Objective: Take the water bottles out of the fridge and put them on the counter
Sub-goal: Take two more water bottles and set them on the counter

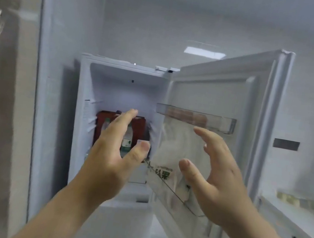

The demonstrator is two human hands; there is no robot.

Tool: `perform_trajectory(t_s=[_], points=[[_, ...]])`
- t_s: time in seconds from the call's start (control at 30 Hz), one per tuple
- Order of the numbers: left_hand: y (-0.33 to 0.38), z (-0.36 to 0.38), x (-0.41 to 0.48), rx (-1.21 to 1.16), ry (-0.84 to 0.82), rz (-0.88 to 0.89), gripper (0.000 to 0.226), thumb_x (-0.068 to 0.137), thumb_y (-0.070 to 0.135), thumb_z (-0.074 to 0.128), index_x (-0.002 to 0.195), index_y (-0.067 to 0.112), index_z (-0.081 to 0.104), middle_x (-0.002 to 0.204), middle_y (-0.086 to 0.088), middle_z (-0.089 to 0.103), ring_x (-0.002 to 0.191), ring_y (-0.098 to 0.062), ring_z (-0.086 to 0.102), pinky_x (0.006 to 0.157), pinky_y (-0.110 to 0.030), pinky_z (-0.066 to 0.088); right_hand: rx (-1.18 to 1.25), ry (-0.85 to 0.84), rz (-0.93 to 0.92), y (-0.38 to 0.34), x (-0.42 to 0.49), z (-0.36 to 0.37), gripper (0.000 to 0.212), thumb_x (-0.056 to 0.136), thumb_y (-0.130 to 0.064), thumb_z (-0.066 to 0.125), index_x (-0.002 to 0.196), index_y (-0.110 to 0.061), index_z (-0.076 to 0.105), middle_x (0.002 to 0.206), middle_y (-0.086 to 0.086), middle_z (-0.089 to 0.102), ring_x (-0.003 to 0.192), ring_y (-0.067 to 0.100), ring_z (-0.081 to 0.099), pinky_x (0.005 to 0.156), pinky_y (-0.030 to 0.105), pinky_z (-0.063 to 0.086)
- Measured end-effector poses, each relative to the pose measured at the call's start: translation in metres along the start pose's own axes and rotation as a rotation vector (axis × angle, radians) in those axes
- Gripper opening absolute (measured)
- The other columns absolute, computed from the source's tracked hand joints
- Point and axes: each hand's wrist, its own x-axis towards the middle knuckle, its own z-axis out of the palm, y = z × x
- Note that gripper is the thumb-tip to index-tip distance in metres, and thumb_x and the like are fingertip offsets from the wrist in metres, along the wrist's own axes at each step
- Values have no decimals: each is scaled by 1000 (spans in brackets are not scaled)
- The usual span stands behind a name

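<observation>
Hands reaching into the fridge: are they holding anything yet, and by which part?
Nothing is held. The left hand and right hand are open and empty; a water bottle stands untouched inside the fridge.

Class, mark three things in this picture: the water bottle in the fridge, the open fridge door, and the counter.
water bottle (pixel 126 142), head view, on its green label.
fridge door (pixel 212 98), head view, on the bare inner panel above the top shelf.
counter (pixel 288 215), head view, on its bare top at the right.

— How's your feed?
— I see soft, even, cool light; a ceiling panel (pixel 204 52) glows. The whole view is blurry.
— Edges?
— The left is smeared, and the fridge door (pixel 225 108) bows from wide-angle distortion.
</observation>
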Motion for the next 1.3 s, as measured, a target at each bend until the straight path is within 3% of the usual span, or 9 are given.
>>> perform_trajectory(t_s=[0.17, 0.33, 0.5, 0.7, 0.83, 0.93, 1.07, 1.2, 1.3], points=[[-77, -77, 35, 125, 8, -25, 75, 77, 65, 44, 146, 39, 31, 138, 39, 29, 115, 38, 19, 88, 10, 20, 75, -18, -5, -18, 54, 110, 71, 82, -60, 45, 145, -27, 40, 128, -34, 36, 111, -19, 37, 96, 3, 23], [-173, -110, 77, 220, -14, -86, 72, 83, 53, 48, 149, 34, 28, 136, 37, 26, 111, 41, 13, 89, 9, 17, 105, -63, 59, -1, 107, 208, 68, 84, -52, 51, 147, -30, 37, 126, -37, 33, 115, -12, 31, 95, 11, 27], [-214, -103, 95, 265, -29, -84, 75, 82, 56, 47, 150, 32, 27, 140, 31, 26, 113, 39, 12, 88, 11, 15, 127, -64, 79, 23, 130, 244, 63, 86, -47, 52, 145, -30, 38, 121, -44, 29, 116, -14, 31, 91, 1, 23], [-304, -63, 150, 264, 14, -134, 72, 83, 53, 45, 150, 32, 28, 141, 29, 28, 125, 22, 21, 90, 4, 16, 214, -14, 156, 100, 185, 324, 62, 88, -46, 55, 146, -28, 39, 133, -20, 42, 127, 3, 41, 106, 27, 34], [-359, -38, 188, 255, 39, -196, 70, 85, 52, 48, 150, 34, 28, 141, 30, 26, 125, 20, 22, 89, 4, 15, 272, -29, 231, 151, 222, 373, 62, 92, -42, 60, 148, -31, 35, 140, -19, 38, 130, 3, 37, 110, 37, 38], [-398, -24, 211, 254, 45, -231, 61, 94, 43, 52, 149, 33, 29, 143, 24, 31, 129, 11, 23, 95, -5, 18, 272, -43, 269, 181, 245, 404, 63, 91, -41, 61, 148, -31, 35, 146, -15, 39, 134, 8, 40, 108, 45, 43], [-449, -5, 239, 241, 36, -315, 60, 94, 39, 53, 149, 30, 30, 153, 14, 32, 136, 0, 27, 105, -23, 23, 247, -50, 345, 215, 268, 448, 66, 91, -41, 62, 149, -27, 34, 152, -8, 39, 138, 11, 36, 110, 30, 32], [-510, 13, 263, 217, 67, -412, 61, 94, 38, 54, 150, 28, 31, 155, 10, 34, 138, -5, 30, 106, -25, 25, 219, -81, 496, 247, 283, 492, 73, 89, -41, 65, 151, -24, 30, 155, -4, 37, 141, 16, 36, 111, 35, 34], [-559, 23, 282, 189, 85, -533, 70, 91, 44, 56, 152, 28, 26, 160, 7, 28, 144, -14, 28, 114, -38, 27, 162, -86, 651, 277, 291, 524, 83, 86, -41, 70, 152, -20, 25, 154, 1, 37, 140, 22, 38, 109, 36, 37]])
